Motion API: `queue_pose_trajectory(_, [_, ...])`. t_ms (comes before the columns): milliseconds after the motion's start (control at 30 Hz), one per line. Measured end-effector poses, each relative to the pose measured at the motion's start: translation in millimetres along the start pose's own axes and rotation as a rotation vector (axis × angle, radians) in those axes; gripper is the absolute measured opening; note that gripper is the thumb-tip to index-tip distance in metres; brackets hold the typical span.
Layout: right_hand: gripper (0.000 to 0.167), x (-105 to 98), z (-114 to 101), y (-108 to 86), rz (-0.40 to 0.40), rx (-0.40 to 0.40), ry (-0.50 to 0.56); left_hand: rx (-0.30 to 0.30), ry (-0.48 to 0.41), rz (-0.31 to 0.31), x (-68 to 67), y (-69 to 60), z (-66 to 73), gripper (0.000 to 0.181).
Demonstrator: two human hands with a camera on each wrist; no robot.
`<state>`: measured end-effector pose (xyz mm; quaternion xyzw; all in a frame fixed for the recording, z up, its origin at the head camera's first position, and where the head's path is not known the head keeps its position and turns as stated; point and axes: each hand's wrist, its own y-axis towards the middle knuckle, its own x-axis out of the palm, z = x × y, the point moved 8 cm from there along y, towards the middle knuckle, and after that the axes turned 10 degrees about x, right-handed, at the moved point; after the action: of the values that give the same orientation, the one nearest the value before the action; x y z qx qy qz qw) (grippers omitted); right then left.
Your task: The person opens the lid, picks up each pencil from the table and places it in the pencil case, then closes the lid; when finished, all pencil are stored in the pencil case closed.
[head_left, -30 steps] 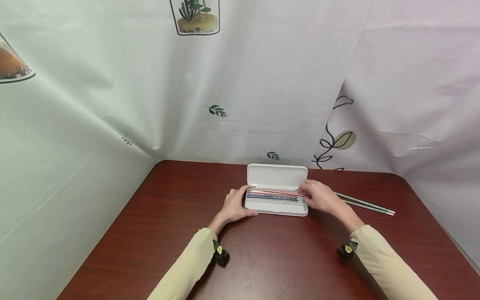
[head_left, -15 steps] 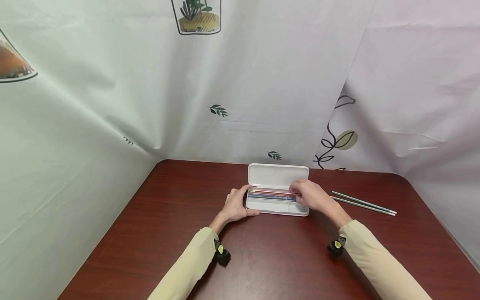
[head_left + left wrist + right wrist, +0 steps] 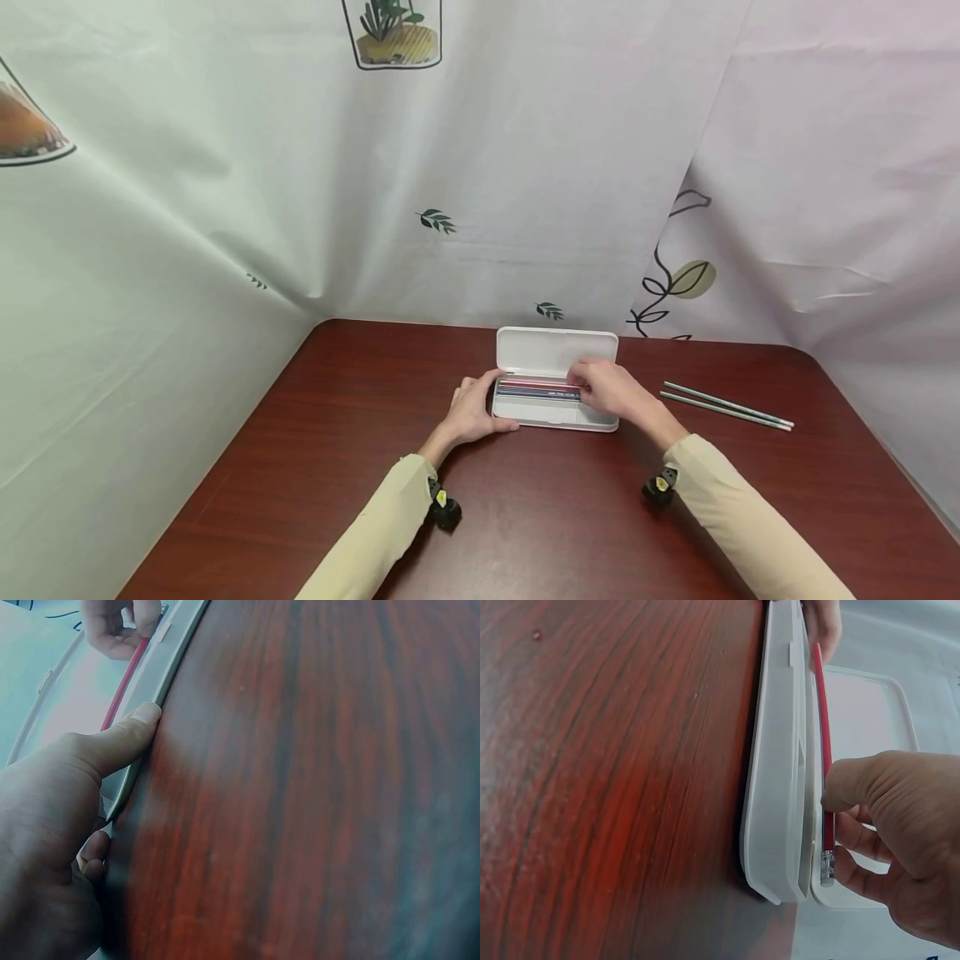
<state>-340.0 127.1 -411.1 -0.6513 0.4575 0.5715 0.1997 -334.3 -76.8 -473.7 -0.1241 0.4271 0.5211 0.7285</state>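
Note:
An open white pencil case [image 3: 536,411] lies on the table, its lid raised at the back. My left hand [image 3: 471,412] grips its left end, with the thumb [image 3: 135,729] along the front edge and the other fingers round the back. Over the case's right half, my right hand [image 3: 611,388] pinches a red pencil [image 3: 826,735] near its eraser end. In the right wrist view the pencil runs lengthwise above the case. Several pencils [image 3: 534,395], dark blue ones among them, lie in the case, partly hidden by the right hand.
Two pale green pencils [image 3: 723,407] lie on the dark red-brown table [image 3: 525,517], right of the case. A white cloth [image 3: 480,267] with printed plants hangs behind the table and along its left side.
My right hand has moved left over the case, bringing the red pencil from past the right end to above the other pencils. The left hand has stayed on the case.

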Motion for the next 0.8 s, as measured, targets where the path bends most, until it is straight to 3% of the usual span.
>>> queue_pose_trajectory(667, [0.022, 4, 1, 1.3, -0.026, 0.009, 0.028, 0.005, -0.002, 0.003, -1.2, -0.3, 1.2, 0.092])
queue_pose_trajectory(800, [0.018, -5, 6, -4.0, 0.014, 0.016, 0.045, 0.0, -0.001, 0.0, -0.1, 0.1, 0.1, 0.092])
